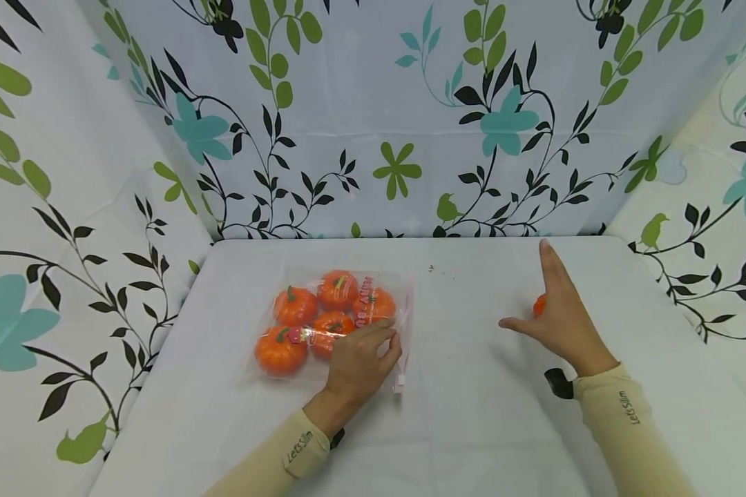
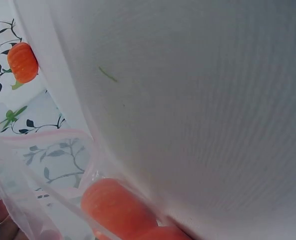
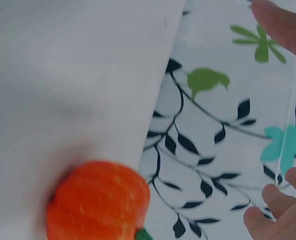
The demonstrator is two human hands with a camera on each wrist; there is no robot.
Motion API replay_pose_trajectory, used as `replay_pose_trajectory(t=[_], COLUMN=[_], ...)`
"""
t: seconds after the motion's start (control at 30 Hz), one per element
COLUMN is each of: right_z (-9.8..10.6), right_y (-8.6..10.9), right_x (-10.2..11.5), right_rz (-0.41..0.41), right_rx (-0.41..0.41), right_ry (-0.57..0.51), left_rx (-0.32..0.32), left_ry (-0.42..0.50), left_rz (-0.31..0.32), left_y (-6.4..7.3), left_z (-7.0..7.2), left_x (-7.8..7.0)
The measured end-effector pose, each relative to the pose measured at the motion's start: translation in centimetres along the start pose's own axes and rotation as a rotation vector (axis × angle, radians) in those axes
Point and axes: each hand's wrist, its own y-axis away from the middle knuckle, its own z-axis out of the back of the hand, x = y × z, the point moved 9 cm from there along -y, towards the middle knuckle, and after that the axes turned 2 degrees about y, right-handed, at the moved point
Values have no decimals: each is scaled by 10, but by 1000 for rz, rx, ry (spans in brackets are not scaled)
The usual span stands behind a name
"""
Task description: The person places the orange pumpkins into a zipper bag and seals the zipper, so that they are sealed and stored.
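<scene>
A clear zip bag (image 1: 407,297) with a pink edge and red print lies on the left half of the table. Inside it are several small orange pumpkins (image 1: 295,306) with green stems. My left hand (image 1: 362,359) pinches the film near the zip side; in the left wrist view the bag's mouth (image 2: 43,134) gapes. My right hand (image 1: 562,317) is spread, thumb apart from the fingers, and holds nothing. Just past it a single pumpkin (image 3: 100,200) sits on the table, mostly hidden by that hand in the head view.
Both hands work over a white table (image 1: 460,414). A patterned cloth (image 1: 348,138) with leaves, birds and flowers hangs behind it and along both sides. The zip slider (image 1: 399,384) is at the bag's near right corner.
</scene>
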Motion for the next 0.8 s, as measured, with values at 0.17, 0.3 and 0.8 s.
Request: replay_pose_trajectory(t=[0.17,0.3,0.8], right_z=[15,15,-10], right_y=[-4,-1,33], right_x=[-28,-55,-123], right_rz=[-91,-195,-519], right_rx=[41,89,268], right_ry=[-10,-32,-132], left_rx=[6,6,-16], left_ry=[-11,-10,11], left_rz=[17,25,17], left_y=[-1,-3,-4], left_z=[-1,0,2], left_x=[-1,-1,0])
